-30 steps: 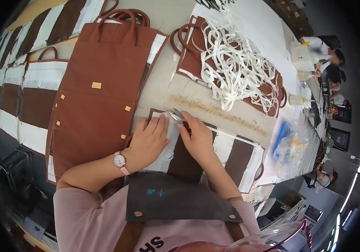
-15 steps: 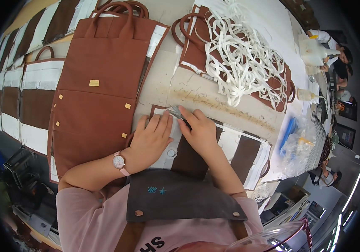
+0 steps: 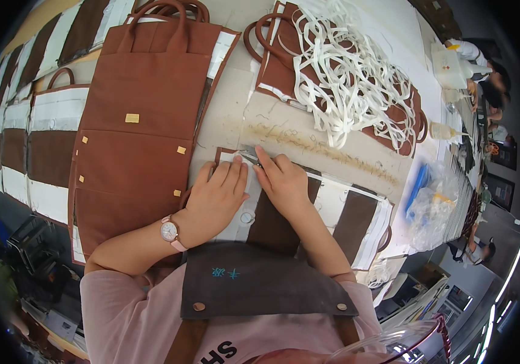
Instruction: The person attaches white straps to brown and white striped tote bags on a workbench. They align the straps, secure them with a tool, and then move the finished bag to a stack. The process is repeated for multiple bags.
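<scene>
An unfinished brown bag piece with white and dark brown bands (image 3: 275,221) lies in front of me. My left hand (image 3: 220,193) rests on its left end, fingers stretched out and pressing down near the far edge. My right hand (image 3: 284,182) is closed round small scissors (image 3: 249,155), their handles hidden in my palm. The silver blades point left at the piece's far edge, close to my left fingertips. Left of my hands lies a large reddish-brown bag panel (image 3: 141,91) with handles and small yellow tabs.
A tangled heap of white strips (image 3: 351,79) covers another brown bag piece (image 3: 278,70) at the back. Banded pieces (image 3: 47,151) overlap in a row at far left. Clear plastic bags (image 3: 433,206) and squeeze bottles (image 3: 445,131) stand at right. Other people (image 3: 493,85) work beyond.
My right hand and the scissors have shifted slightly left and away from me, bringing the blades nearer my left fingertips. My left hand stays nearly in place.
</scene>
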### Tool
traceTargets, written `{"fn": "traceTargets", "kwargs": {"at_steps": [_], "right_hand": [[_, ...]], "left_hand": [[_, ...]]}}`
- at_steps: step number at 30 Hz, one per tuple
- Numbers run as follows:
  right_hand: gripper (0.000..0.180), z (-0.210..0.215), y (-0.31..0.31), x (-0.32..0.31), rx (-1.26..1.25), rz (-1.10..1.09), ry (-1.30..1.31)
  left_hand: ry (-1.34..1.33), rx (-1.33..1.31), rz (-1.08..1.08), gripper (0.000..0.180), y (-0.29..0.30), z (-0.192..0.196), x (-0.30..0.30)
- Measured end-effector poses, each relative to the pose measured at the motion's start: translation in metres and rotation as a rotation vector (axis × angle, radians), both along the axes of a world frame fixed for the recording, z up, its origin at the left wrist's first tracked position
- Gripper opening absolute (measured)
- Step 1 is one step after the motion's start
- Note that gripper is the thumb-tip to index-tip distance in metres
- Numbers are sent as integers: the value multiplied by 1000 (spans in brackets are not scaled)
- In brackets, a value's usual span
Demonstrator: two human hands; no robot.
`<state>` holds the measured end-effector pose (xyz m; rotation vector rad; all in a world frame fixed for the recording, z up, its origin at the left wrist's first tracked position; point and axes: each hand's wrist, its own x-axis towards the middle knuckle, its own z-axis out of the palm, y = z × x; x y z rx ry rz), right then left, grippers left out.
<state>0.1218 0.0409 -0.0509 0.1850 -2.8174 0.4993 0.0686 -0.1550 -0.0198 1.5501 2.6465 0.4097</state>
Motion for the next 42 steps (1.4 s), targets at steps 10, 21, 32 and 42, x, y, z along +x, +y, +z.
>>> {"fn": "traceTargets", "kwargs": {"at_steps": [10, 21, 32, 42], "right_hand": [[43, 20, 15, -10, 7, -46, 82], [46, 9, 15, 2, 32, 76, 16], [45, -1, 20, -9, -102, -42, 22], [41, 11, 15, -3, -24, 111, -3]], "left_hand": [[23, -24, 2, 61, 0, 2, 1], [5, -8, 7, 63, -1, 1, 2], [2, -26, -7, 64, 0, 0, 2], [2, -25, 5, 63, 0, -1, 4]]}}
